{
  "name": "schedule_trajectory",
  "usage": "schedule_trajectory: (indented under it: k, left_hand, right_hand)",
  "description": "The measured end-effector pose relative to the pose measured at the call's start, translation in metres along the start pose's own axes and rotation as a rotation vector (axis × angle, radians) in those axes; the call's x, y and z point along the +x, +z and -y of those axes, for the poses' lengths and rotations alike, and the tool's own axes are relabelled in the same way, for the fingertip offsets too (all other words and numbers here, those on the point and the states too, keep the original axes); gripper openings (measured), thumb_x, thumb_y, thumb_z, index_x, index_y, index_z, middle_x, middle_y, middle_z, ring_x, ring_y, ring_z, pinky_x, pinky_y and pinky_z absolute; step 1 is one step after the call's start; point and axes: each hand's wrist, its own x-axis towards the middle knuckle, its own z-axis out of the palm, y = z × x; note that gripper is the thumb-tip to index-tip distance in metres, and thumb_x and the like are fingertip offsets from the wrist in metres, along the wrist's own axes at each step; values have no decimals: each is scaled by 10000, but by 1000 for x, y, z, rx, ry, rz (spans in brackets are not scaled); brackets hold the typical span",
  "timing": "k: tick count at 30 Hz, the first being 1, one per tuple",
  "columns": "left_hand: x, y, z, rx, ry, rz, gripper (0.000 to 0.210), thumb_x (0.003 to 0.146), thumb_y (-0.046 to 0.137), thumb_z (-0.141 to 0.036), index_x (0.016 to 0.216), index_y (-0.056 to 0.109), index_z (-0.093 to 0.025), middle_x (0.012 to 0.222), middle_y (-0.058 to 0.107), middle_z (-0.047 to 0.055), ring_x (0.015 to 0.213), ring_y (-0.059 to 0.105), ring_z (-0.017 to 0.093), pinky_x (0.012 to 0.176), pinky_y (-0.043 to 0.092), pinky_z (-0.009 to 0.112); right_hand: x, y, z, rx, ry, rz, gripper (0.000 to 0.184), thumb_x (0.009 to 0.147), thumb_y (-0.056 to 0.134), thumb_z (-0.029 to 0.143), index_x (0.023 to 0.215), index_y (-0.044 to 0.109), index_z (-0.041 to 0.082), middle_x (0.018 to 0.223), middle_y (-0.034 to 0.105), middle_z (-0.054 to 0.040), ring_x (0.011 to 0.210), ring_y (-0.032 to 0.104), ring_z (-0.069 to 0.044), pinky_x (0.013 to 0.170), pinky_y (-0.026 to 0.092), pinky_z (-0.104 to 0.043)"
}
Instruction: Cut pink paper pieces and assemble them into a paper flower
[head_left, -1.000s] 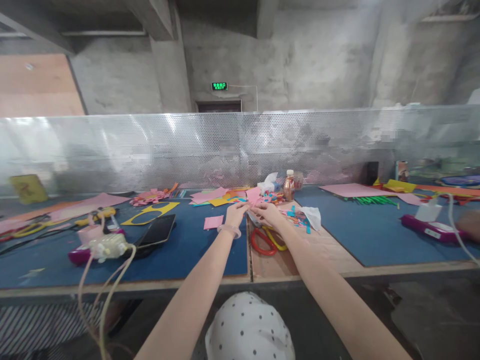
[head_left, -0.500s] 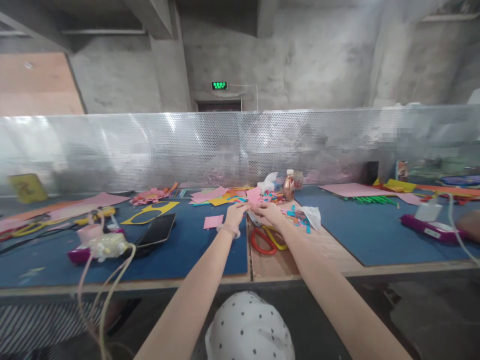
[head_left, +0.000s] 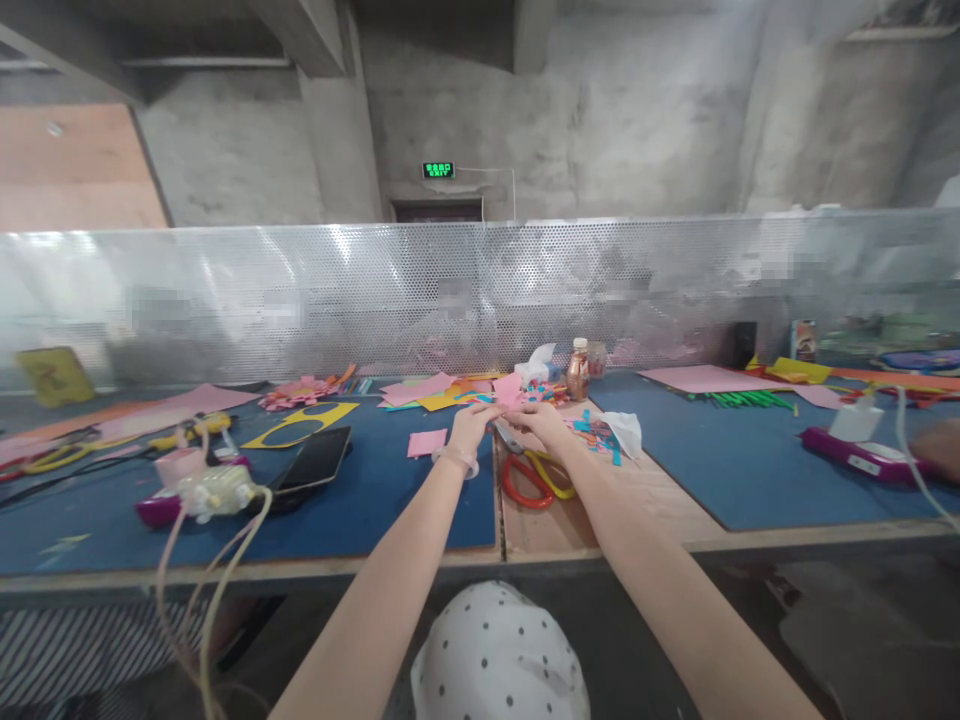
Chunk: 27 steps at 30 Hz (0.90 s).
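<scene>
The left hand (head_left: 472,424) and right hand (head_left: 538,424) appear to pinch pink paper (head_left: 508,388), handling that calls for steady control.

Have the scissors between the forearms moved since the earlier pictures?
No: the scissors show no visible shift, lying in the same place beside the left blue board.

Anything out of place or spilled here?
Nothing looks spilled. Loose coloured scraps lie scattered beside a crumpled white tissue, right of the right hand; cables droop over the table edge, which looks untidy.
</scene>
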Motion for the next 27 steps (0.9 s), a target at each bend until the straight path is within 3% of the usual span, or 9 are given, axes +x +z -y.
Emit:
schedule_trajectory:
  k: [5, 14, 22, 27]
  left_hand:
    - [0, 0, 0, -15, -20, -2, 117, 609, 582, -252, 625, 649, -158, 775, 653, 47, 722, 560, 138, 584, 414, 233]
    - [4, -2, 6, 19, -5, -8, 149, 604, 583, -282, 647, 654, -157, 784, 652, 44, 692, 547, 129, 576, 413, 229]
    - [4, -3, 5, 114, 20, -24, 130, 573, 626, -251, 639, 686, -157, 719, 661, 36, 645, 536, 131, 564, 410, 233]
    - [5, -3, 5, 208, 60, -7, 138, 610, 622, -252, 666, 698, -151, 717, 668, 55, 698, 573, 168, 622, 435, 267]
  right_hand:
    - [-3, 0, 3, 131, 45, 56, 315, 518, 724, 414, 640, 653, 133, 583, 579, -4, 536, 484, -97, 541, 377, -234]
    - [0, -1, 1, -90, -1, -58, 295, 599, 675, 425, 675, 651, 141, 565, 567, -3, 513, 488, -92, 453, 363, -194]
    - [0, -3, 0, -121, -22, -35, 249, 599, 660, 397, 650, 642, 154, 536, 545, 10, 492, 476, -96, 451, 374, -204]
    - [4, -5, -4, -154, -51, -83, 219, 584, 669, 358, 637, 666, 146, 544, 557, 0, 497, 466, -101, 465, 374, -218]
